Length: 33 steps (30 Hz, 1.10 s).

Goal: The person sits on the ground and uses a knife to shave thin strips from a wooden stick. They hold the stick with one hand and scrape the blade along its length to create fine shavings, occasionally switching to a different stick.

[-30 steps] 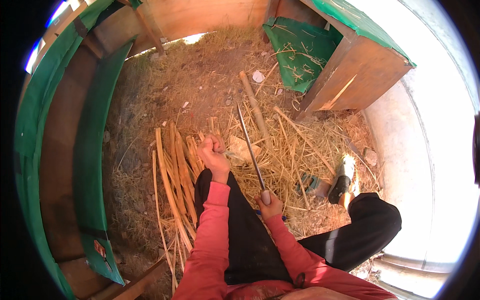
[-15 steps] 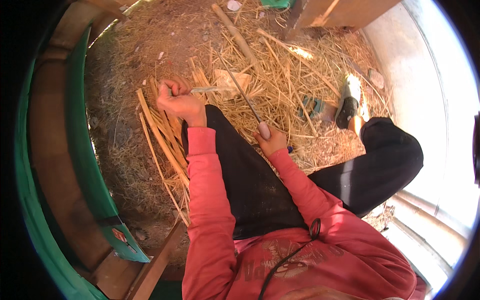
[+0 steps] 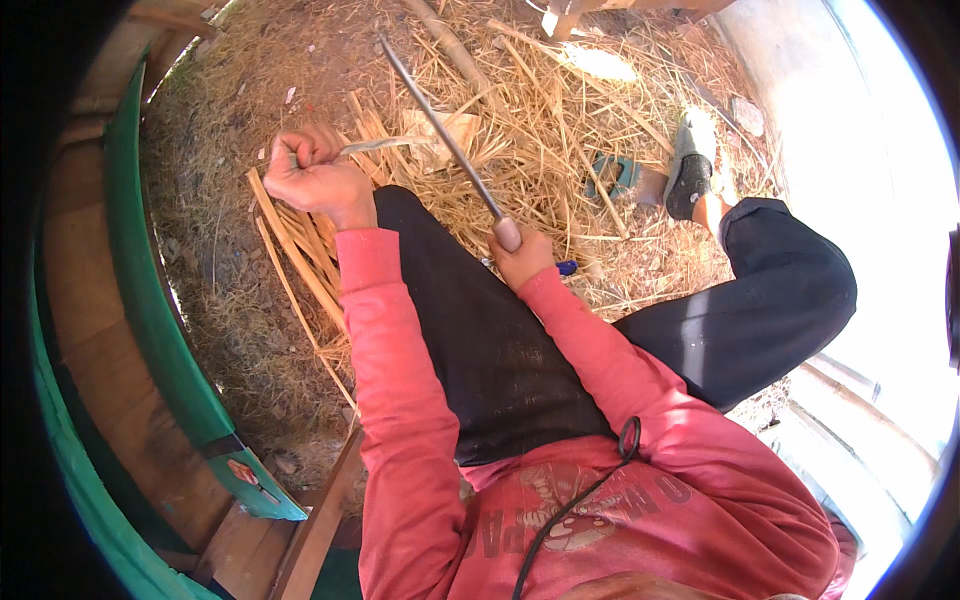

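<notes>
My left hand (image 3: 322, 182) is closed in a fist above the left knee, gripping a thin pale strip (image 3: 388, 144) that looks like split bamboo and sticks out to the right. In my right hand (image 3: 524, 260), beside the thigh, is the pale handle of a long-bladed knife (image 3: 438, 125). Its narrow dark blade slants up and to the left, its tip well beyond the strip; blade and strip look apart. Just right of that hand shows a small blue object (image 3: 567, 268), its kind unclear. Several split sticks (image 3: 292, 245) lie under and beside my left forearm.
Straw-like shavings (image 3: 545, 140) cover much of the ground, with a flat tan piece (image 3: 445, 135) and a thick pole (image 3: 450, 45) among them. A green-grey object (image 3: 612, 178) lies near my shoe (image 3: 692, 165). Green-edged boards (image 3: 160, 260) stand left; a pale wall (image 3: 830, 130) bounds the right.
The view has shifted slightly, so the hands appear further left and higher. The knife blade now points more steeply to the left. Both hands keep their hold.
</notes>
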Tool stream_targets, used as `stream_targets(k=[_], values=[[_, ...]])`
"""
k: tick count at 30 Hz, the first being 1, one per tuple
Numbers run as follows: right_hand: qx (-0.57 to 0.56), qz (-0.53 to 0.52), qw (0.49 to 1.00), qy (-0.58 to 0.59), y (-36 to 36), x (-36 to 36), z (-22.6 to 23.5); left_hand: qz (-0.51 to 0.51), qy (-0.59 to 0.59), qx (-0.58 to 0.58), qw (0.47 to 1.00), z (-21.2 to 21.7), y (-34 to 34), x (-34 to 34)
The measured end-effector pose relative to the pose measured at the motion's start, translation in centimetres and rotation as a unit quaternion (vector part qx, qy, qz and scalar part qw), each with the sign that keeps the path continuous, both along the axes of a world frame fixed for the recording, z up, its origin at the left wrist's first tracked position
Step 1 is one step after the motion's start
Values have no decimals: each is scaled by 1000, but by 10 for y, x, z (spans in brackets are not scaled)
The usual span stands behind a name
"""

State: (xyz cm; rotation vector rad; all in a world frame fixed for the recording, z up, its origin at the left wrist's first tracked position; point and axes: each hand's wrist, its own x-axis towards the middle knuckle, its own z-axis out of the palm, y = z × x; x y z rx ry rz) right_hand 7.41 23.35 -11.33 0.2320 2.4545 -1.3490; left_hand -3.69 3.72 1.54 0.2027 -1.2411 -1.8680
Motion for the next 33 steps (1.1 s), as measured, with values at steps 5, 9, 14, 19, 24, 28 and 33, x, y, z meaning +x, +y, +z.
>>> stream_targets(k=[5,9,14,19,24,28,33], values=[[141,80,975,-152,15,7,-43,35,19,39,998,-5,-14,13],[68,34,997,31,5,4,-23,29,44,76,996,-12,-29,23],[16,14,999,46,-11,1,-9,89,15,92,992,-11,-28,27],[152,122,976,-95,0,4,-51,94,44,96,990,-10,-32,28],[68,33,993,91,-17,-2,-11,108,66,95,987,-24,-46,34],[-3,8,994,109,-23,-5,3,127,17,99,987,-16,-37,34],[206,134,968,-52,2,2,-33,109,4,59,992,-15,-26,21]])
